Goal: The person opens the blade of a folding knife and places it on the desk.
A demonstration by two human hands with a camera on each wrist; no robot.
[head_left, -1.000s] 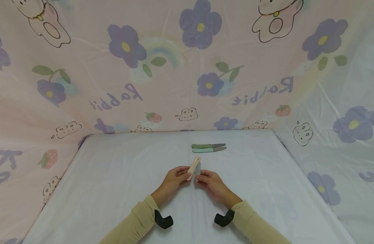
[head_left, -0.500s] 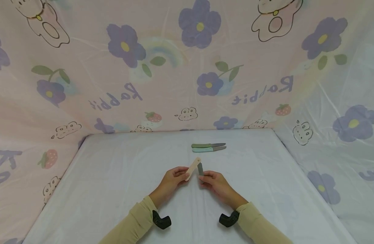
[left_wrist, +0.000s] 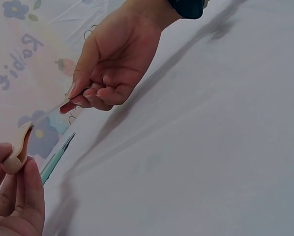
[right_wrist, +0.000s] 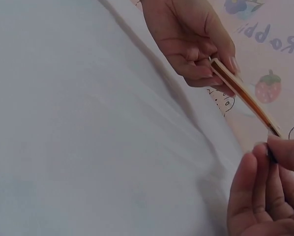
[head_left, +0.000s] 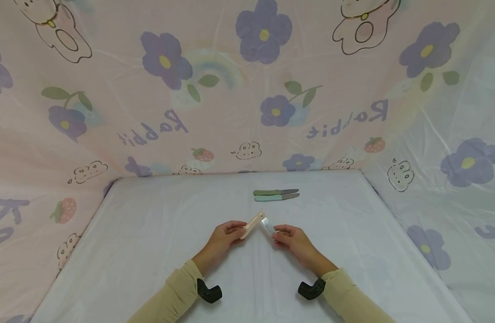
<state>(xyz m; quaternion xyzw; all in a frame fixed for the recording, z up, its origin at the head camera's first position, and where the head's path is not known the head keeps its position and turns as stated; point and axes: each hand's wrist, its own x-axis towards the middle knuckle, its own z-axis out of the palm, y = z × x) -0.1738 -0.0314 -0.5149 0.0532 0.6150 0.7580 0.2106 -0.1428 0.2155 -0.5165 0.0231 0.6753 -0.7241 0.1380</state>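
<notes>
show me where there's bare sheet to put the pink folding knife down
Bare white sheet lies left of the left hand, out to the floral curtain, and right of the right hand toward the far edge. It is crowded only behind the pink folding knife, where two knives lie side by side.

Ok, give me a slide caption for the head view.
Two hands unfold a pink folding knife above a white table; two knives lie behind.
</notes>
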